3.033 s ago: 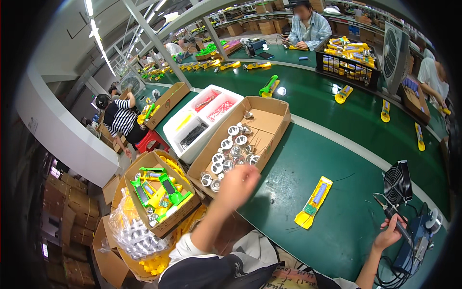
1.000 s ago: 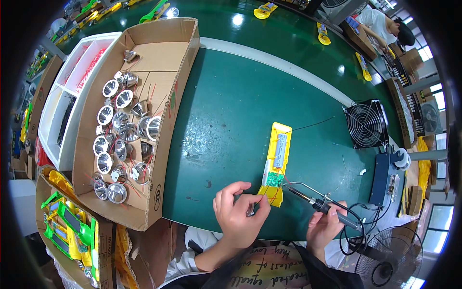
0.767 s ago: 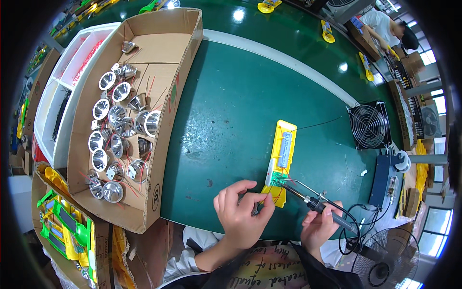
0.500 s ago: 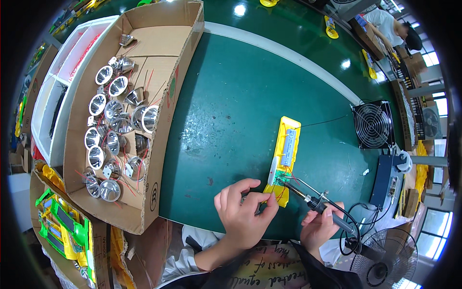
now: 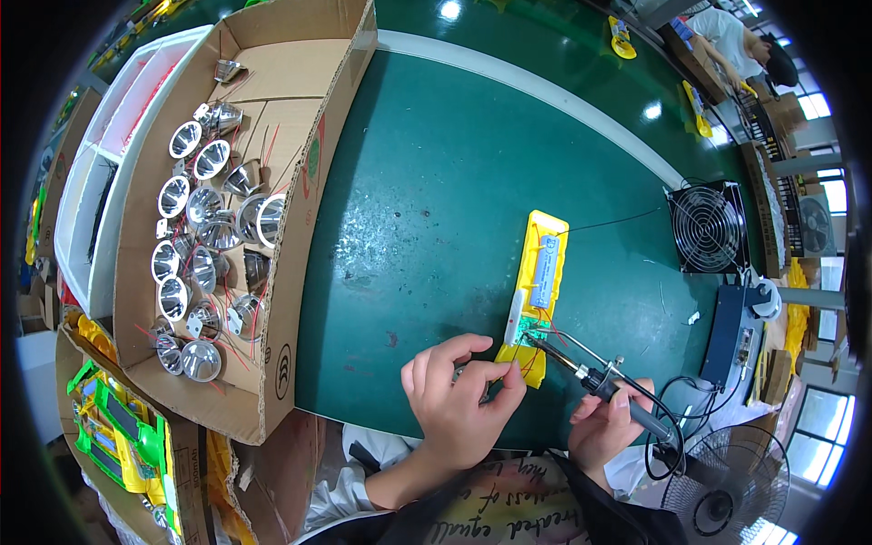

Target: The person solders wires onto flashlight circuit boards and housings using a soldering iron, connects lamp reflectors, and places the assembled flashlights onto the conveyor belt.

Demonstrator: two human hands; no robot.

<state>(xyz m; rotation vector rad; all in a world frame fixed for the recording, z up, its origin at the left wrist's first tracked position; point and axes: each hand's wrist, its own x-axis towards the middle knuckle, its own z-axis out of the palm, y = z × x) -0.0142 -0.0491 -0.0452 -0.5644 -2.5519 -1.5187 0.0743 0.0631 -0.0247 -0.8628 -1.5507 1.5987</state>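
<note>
A yellow flashlight housing half [image 5: 555,225] lies on the green bench in front of me, with a grey-blue battery cell [image 5: 544,271] in its upper part. Below the cell sits a small green circuit board [image 5: 524,331] with thin red wires. My right hand [image 5: 607,427] grips a soldering iron [image 5: 595,381] that has a thin metal solder-feed tube alongside. The iron's tip is at the board. Beside the housing's lower end, my left hand [image 5: 463,395] is closed in a pinch on what looks like a thin wire at the board's lower edge; its fingers partly hide it.
To the left stands a cardboard box [image 5: 282,350] with several silver reflector cups [image 5: 202,361] and wires. A small black fan [image 5: 707,229] and a dark blue soldering unit [image 5: 722,334] stand right. Another box holds yellow-green housings [image 5: 127,422]. A person [image 5: 731,45] is at far right.
The whole view has shifted slightly, so the box and reflectors sit a little farther left. Both hands and the soldering iron stay nearly in place at the board.
</note>
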